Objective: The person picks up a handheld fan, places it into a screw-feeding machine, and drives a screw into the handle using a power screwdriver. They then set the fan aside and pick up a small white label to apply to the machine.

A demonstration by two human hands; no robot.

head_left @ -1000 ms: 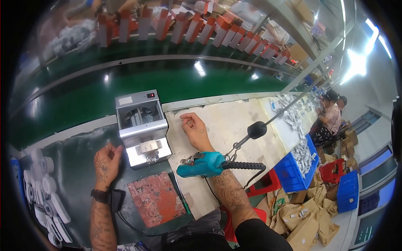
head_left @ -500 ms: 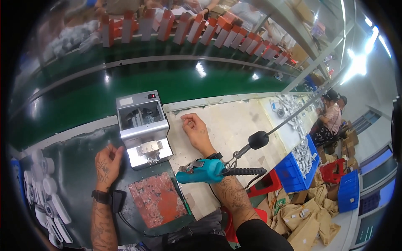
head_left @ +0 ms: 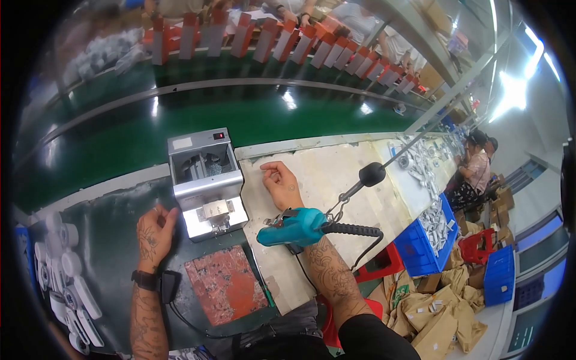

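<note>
My left hand (head_left: 156, 235) rests on the dark green mat (head_left: 129, 207), fingers loosely bent and thumb apart, with nothing seen in it. To its right stands a silver screw feeder (head_left: 207, 186), its open tray holding small metal pieces. On the feeder's other side my right hand (head_left: 282, 186) lies on the beige board (head_left: 336, 174), fingers half curled and apart, gripping nothing visible. A teal electric screwdriver (head_left: 294, 227) hangs from a chain and black cord above my right wrist, hiding it. A worn red pad (head_left: 228, 285) lies in front of the feeder.
White round-headed plastic parts (head_left: 72, 264) pile up at the left. A black adapter (head_left: 170, 287) sits by my left wrist; a green-handled tool (head_left: 268, 295) lies beside the pad. Beyond runs a green conveyor (head_left: 240, 111) with upright boxes (head_left: 264, 42). A blue crate (head_left: 423, 243) stands right.
The hanging teal screwdriver has swung slightly away from me and to the right, now covering my right wrist. Both hands stay where they were.
</note>
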